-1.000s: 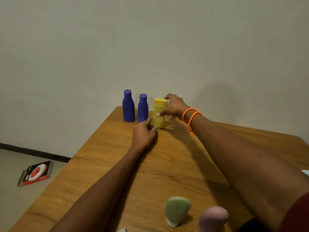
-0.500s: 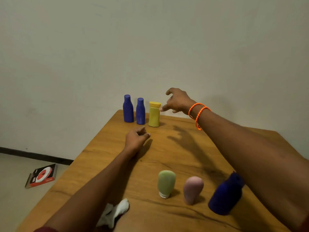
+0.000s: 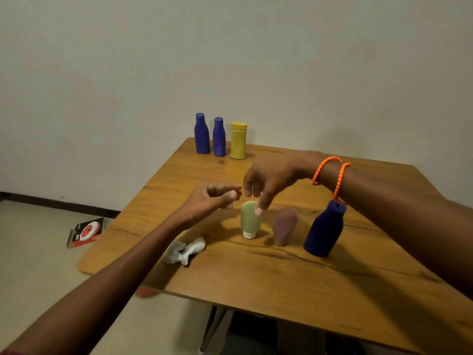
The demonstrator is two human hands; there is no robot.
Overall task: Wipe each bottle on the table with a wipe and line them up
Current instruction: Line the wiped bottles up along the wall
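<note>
Two blue bottles (image 3: 202,134) (image 3: 219,137) and a yellow bottle (image 3: 238,140) stand in a row at the table's far edge. Nearer me stand a green tube (image 3: 248,221) on its white cap, a pink tube (image 3: 284,226) and a larger blue bottle (image 3: 324,229). My right hand (image 3: 271,179) hovers over the green tube, fingers loosely curled downward, one fingertip in front of its top. My left hand (image 3: 212,197) floats just left of that tube, fingers relaxed, holding nothing. A crumpled white wipe (image 3: 185,251) lies on the table below my left hand.
The wooden table (image 3: 281,278) meets a plain wall at the back. A red and black box (image 3: 87,231) lies on the floor to the left. Orange bead bracelets (image 3: 330,172) circle my right wrist.
Both hands have pulled back from the far row toward me. The right hand let go of the yellow bottle and now hangs over the green tube. The view has tilted down.
</note>
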